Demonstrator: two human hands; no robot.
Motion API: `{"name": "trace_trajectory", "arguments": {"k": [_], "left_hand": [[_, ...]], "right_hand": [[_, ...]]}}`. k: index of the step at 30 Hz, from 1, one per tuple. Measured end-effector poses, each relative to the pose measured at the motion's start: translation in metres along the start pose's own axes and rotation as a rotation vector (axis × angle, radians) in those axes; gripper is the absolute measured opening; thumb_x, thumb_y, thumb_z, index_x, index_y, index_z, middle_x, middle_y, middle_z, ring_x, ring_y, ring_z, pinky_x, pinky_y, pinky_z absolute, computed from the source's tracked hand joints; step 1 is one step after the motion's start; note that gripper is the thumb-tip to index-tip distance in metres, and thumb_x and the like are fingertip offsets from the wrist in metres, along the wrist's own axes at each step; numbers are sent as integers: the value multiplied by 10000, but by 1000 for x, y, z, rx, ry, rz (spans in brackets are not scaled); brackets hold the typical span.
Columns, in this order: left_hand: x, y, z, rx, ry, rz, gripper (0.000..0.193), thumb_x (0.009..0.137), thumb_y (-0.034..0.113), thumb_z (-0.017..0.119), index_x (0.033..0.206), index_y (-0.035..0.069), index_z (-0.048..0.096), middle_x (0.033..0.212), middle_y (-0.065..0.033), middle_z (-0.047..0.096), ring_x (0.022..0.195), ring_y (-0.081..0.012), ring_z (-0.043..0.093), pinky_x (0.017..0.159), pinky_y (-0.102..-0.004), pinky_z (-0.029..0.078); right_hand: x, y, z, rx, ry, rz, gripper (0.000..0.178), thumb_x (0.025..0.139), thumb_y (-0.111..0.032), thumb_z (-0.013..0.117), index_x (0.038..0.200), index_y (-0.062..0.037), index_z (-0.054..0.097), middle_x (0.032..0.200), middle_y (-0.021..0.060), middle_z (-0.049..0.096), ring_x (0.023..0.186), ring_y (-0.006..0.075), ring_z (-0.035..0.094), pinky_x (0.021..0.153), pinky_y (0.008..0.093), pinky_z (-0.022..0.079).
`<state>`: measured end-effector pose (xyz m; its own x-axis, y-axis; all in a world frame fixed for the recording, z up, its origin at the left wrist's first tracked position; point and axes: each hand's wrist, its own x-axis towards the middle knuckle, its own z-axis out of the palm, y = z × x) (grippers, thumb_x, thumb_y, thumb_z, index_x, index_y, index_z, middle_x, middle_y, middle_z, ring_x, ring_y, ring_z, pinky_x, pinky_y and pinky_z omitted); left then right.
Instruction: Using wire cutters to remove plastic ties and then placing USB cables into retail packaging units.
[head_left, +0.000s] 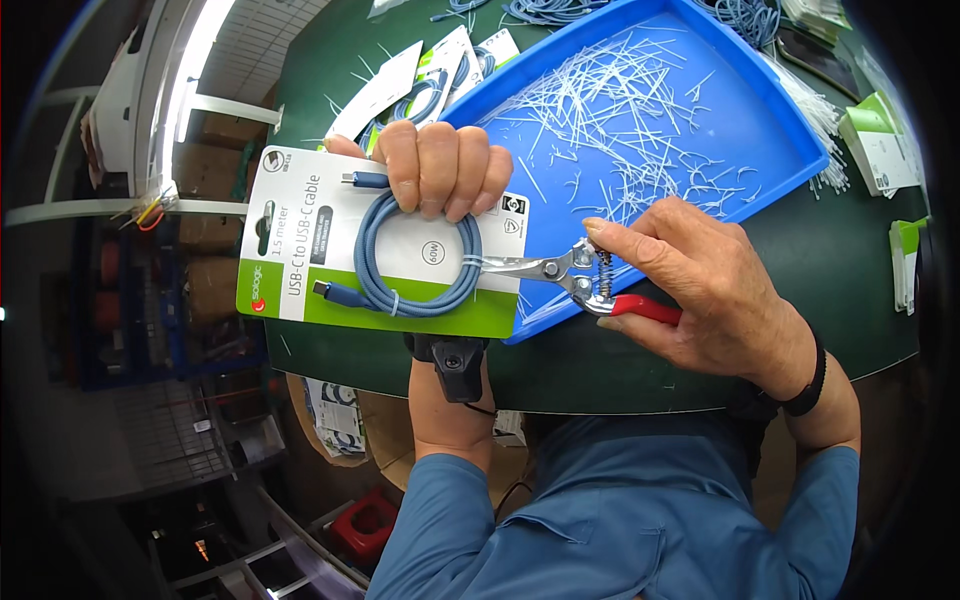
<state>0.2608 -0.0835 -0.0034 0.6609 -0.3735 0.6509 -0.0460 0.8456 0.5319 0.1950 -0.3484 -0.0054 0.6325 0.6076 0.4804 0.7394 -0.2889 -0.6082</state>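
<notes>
My left hand is closed over the top edge of a white and green cable card, holding it up over the table. A coiled blue USB cable lies against the card's front, bound with thin white ties. My right hand grips a pair of small spring-loaded snips with red handles. The snips' metal tips touch the coil's right side, at a white tie; whether the blades are together there is too small to tell.
Beyond my hands, a blue tray holds many white tie offcuts. More carded cables lie at the far left. Loose coiled cables sit at the back, with white ties and green-white cards at right.
</notes>
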Motion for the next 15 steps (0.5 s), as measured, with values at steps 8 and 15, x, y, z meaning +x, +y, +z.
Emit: {"name": "trace_trajectory", "arguments": {"k": [8,15], "left_hand": [[1,1,2,22,-13,-3,672,1133,562,203,748,123,537,651,-49,508,619,-161,500,689,-354,513],[4,5,-7,69,-101,-28,678,1130,574,199,759,120,540,661,-47,511,622,-157,493,695,-352,507]], "right_hand": [[0,-1,2,-1,-11,-3,719,691,-158,912,1350,-51,644,968,111,640,856,273,652,686,380,553],[-2,2,4,-5,-6,1,697,706,-154,900,1347,-50,646,965,109,636,853,271,650,676,379,553]]}}
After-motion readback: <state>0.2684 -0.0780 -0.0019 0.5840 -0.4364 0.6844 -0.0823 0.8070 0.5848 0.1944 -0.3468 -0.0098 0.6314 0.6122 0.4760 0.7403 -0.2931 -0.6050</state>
